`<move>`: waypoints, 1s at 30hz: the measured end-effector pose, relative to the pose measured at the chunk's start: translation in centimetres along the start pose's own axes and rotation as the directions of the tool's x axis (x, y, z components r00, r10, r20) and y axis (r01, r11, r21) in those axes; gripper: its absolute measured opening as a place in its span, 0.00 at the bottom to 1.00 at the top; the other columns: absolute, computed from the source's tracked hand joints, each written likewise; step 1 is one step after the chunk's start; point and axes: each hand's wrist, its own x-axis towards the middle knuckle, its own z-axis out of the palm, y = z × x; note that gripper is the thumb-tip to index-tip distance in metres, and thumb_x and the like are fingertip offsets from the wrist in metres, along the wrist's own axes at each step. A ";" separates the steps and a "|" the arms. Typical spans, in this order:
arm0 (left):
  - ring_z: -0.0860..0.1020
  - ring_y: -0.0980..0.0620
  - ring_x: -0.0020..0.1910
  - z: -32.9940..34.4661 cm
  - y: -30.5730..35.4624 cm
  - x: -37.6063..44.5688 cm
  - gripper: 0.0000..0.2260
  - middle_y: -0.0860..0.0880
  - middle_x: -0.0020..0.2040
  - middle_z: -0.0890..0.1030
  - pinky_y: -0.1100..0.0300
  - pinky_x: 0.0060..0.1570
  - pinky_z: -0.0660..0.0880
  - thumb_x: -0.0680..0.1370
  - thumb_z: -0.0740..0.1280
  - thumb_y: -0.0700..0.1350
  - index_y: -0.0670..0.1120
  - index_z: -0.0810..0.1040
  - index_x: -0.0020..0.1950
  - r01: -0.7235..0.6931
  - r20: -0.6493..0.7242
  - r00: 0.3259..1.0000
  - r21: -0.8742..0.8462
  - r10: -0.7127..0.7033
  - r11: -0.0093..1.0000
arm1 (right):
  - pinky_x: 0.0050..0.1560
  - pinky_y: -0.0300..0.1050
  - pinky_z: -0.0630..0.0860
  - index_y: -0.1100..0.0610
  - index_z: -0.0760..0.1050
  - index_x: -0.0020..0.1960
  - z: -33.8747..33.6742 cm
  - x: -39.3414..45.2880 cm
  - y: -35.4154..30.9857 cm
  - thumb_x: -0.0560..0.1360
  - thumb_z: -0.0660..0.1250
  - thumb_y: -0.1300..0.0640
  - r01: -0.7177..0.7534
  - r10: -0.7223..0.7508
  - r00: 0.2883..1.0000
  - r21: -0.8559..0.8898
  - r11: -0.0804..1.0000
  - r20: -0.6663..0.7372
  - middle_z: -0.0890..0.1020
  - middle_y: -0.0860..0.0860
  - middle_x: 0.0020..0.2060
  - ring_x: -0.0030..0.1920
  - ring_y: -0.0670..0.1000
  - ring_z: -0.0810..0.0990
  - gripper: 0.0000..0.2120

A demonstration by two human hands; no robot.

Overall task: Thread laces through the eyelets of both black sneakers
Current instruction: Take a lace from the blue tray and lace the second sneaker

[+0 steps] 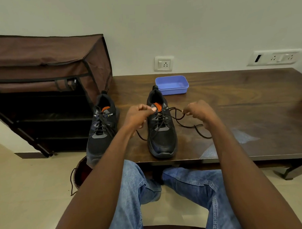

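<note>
Jeans [133,194] sat nearest. Left hand [138,115] pinched a lace [172,108] at the right sneaker [163,140] on the table [242,109]; right hand [199,111] pinched its other end. Left sneaker [102,131] stood beside, laced.

Head-worn view, forward-down, near table [251,109]

This looks like a room in a home. A brown cloth shoe rack [45,85] stands on the pale tiled floor [28,199], just beside the left edge of a low dark wood tabletop [242,109]. The plain wall [177,25] has plug sockets [163,63] (one more set sits farther right). A small blue box [171,85] rests near the tabletop's back edge.
</note>
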 end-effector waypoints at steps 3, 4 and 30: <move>0.77 0.61 0.38 0.7 0.1 -0.3 0.11 0.53 0.42 0.76 0.69 0.39 0.73 0.75 0.73 0.43 0.45 0.79 0.56 -0.216 0.152 0.969 0.149 0.194 0.965 | 0.61 0.55 0.72 0.62 0.83 0.48 0.0 -0.4 0.0 0.73 0.70 0.61 0.117 -0.125 0.986 0.083 0.990 0.108 0.86 0.55 0.48 0.51 0.49 0.79 0.07; 0.78 0.61 0.41 0.8 0.2 -0.5 0.10 0.53 0.44 0.78 0.68 0.41 0.74 0.76 0.73 0.42 0.46 0.80 0.56 -0.263 0.238 0.946 0.171 0.219 0.950 | 0.62 0.54 0.72 0.61 0.83 0.46 0.1 -0.5 -0.1 0.73 0.70 0.62 0.159 -0.175 0.970 0.107 0.982 0.167 0.86 0.55 0.47 0.51 0.49 0.80 0.05; 0.73 0.57 0.27 0.0 -0.8 0.8 0.05 0.48 0.33 0.78 0.63 0.29 0.70 0.81 0.68 0.41 0.42 0.79 0.45 -0.063 -0.226 0.974 -0.205 0.015 0.977 | 0.43 0.48 0.70 0.61 0.73 0.45 0.2 2.1 1.8 0.78 0.62 0.65 -0.183 0.148 0.952 -0.112 0.977 -0.268 0.77 0.57 0.43 0.45 0.56 0.74 0.04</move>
